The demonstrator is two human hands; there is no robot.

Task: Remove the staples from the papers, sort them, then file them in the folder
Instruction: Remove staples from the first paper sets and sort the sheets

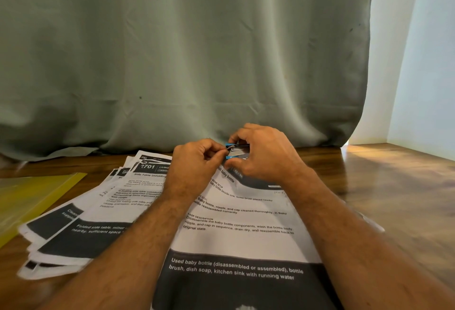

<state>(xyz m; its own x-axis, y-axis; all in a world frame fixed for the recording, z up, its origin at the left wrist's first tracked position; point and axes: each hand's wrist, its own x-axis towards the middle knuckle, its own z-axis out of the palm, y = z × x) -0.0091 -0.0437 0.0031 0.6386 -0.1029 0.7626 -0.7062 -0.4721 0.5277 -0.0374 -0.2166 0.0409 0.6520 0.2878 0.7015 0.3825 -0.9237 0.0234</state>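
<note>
At the table's (394, 186) far edge, a blue staple remover (237, 149) is gripped by the right hand (263, 153). Its metal tip is pinched by the curled left hand (197, 161), above the baby-bottle sheet (241, 223).

Layout around the grip on the staple remover (237, 150)

Under and nearer than the grip, top sheet (241, 230); left, fanned papers (98, 211); farther left, folder (32, 196); behind, curtain (172, 51); all on table (394, 186).

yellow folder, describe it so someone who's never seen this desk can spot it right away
Start at the wooden table in front of the grey-green curtain. Left of the fanned printed papers, at the picture's left edge, the yellow folder lies flat. It is the only bright translucent sheet there; everything beside it is black-and-white print.
</note>
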